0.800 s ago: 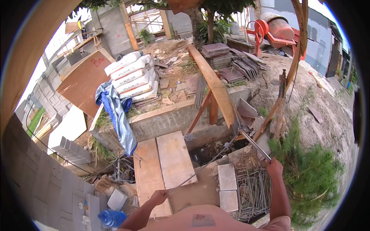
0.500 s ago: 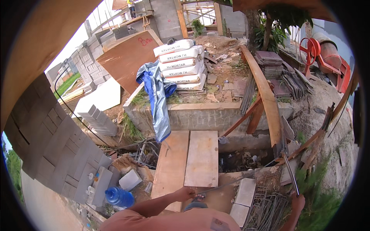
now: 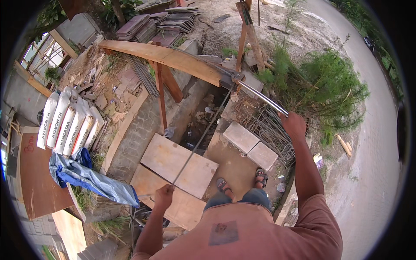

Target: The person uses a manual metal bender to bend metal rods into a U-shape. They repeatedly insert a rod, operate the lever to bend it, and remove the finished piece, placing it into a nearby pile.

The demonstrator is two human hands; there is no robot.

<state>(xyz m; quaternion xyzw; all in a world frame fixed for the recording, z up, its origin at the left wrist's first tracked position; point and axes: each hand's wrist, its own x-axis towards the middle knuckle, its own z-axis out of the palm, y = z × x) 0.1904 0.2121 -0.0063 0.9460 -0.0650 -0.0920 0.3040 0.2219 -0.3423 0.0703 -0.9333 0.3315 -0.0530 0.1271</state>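
My left hand is closed around the near end of a thin steel rod. From there the rod runs up and away to the metal-fitted end of a raised wooden beam. My right hand is wrapped round the near end of a shiny metal pipe, which slopes up to that same beam end. Exactly how rod and pipe meet there is too small to tell. Below the right hand lies a pile of bent steel bars.
Two pale blocks lie beside my sandalled feet. Boards bridge a debris-filled ditch. To the left are stacked white bags and a blue-silver tarp. A green bush grows right, before a paved road.
The view has swung to the right, so the beam, ditch and bags now sit further left and appear rotated. Both hands keep their holds on the rod and the pipe.
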